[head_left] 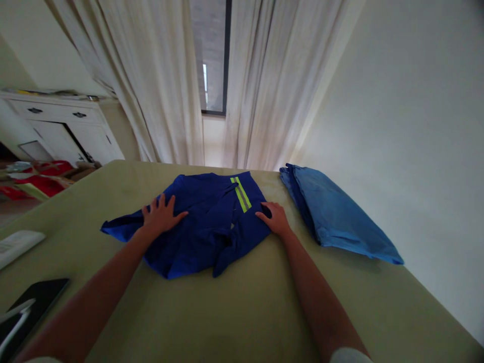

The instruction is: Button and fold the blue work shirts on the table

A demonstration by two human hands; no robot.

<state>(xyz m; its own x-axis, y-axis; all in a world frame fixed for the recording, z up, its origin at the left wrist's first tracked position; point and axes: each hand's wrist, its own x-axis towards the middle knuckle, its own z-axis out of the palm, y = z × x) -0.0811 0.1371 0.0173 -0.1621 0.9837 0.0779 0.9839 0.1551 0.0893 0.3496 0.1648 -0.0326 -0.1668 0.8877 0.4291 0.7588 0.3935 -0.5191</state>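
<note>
A dark blue work garment (204, 227) with a yellow-green reflective stripe (241, 194) lies partly folded and rumpled on an olive-green surface (234, 307). My left hand (161, 216) rests flat on the garment's left part, fingers spread. My right hand (275, 218) lies flat on the garment's right edge, fingers stretched toward the stripe. Neither hand grips the cloth.
A folded stack of lighter blue cloth (333, 212) lies to the right, close to the white wall. A dark tablet (30, 307) and a white object (17, 244) sit at the left edge. Pale curtains (170, 80), a window and a white cabinet (64, 128) stand behind.
</note>
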